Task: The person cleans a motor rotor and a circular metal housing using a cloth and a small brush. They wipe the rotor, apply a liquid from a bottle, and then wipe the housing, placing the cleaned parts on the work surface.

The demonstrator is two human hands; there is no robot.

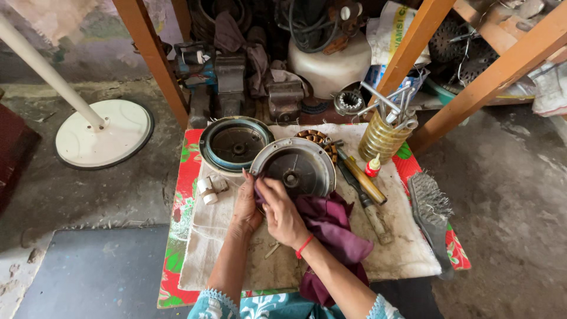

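Gripping a maroon cloth [331, 227], the right hand [282, 214] presses the metal cover [295, 168]; the left hand [245, 205] clasps its rim.

I am sitting in a small repair workshop, on a rough concrete floor [514, 195] in front of a low table [177, 260] covered with a dirty cloth and a flowered sheet. On it I see round metal motor covers [235, 143], a copper winding [316, 139], a hammer [361, 177], a wire brush [430, 207] and a jar of spanners [384, 133]. Behind it, wooden shelf legs [150, 53] frame a pile of old vises, cables and machine parts, and a white fan stand [100, 133] is on the floor.
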